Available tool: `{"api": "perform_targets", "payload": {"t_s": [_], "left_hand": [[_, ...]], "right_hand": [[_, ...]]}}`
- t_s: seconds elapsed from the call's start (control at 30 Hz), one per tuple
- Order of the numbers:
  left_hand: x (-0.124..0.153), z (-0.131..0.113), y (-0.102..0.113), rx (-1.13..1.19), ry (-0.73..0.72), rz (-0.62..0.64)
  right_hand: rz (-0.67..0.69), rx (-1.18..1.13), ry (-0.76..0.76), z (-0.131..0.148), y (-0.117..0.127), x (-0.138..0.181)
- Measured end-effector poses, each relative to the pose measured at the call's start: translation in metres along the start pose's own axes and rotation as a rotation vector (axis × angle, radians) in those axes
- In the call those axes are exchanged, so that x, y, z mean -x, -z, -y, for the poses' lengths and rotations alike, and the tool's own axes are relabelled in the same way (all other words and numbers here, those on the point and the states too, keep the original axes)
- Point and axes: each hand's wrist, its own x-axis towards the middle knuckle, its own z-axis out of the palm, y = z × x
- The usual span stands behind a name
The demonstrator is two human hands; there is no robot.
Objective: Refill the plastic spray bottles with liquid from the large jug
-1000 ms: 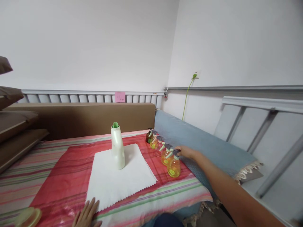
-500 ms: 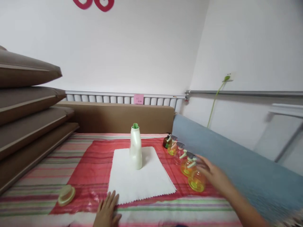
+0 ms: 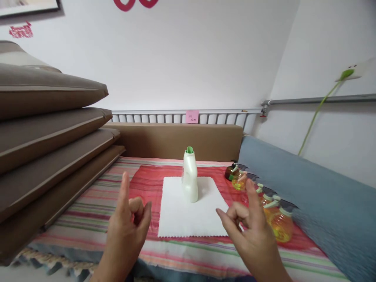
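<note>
Facing the viewer's front are two raised bare hands, one on each side of a white mat (image 3: 179,221). The left hand (image 3: 127,225) is half unfolded: its index finger points up, its thumb stands away from the palm, and the other fingers are curled; it has hold of nothing. The right hand (image 3: 254,233) mirrors this pose, with index finger and thumb spread, the rest bent in and nothing in its grasp. Between them, farther back, a white bottle (image 3: 190,184) stands upright on the mat, apart from both hands; a green piece (image 3: 189,150) sits in its neck. Along the right, a row of sprayers (image 3: 281,225) runs away from the viewer, the nearest holding yellow liquid and the farthest, a brown one (image 3: 230,173), standing at the back. The right hand hides part of the row; whether it touches any of them cannot be told. Beneath the mat lies a red cloth (image 3: 147,184), itself spread over a striped cloth (image 3: 88,199). Cushions (image 3: 55,117) are stacked at left; a pink note (image 3: 192,116) hangs on the radiator (image 3: 167,117) behind
</note>
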Motion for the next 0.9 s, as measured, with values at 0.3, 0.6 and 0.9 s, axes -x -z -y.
{"api": "perform_targets", "payload": {"t_s": [0.3,0.6,0.9], "left_hand": [[-0.037,0.067,-0.044,-0.229,0.098,0.374],[-0.032,0.068,-0.054,-0.278,0.118,0.427],[-0.028,0.064,-0.057,-0.283,0.115,0.435]], "right_hand": [[0.272,0.26,-0.185,-0.027,-0.028,-0.045],[0.309,0.321,-0.206,-0.03,-0.03,-0.049],[0.341,0.363,-0.207,-0.034,-0.03,-0.049]]}}
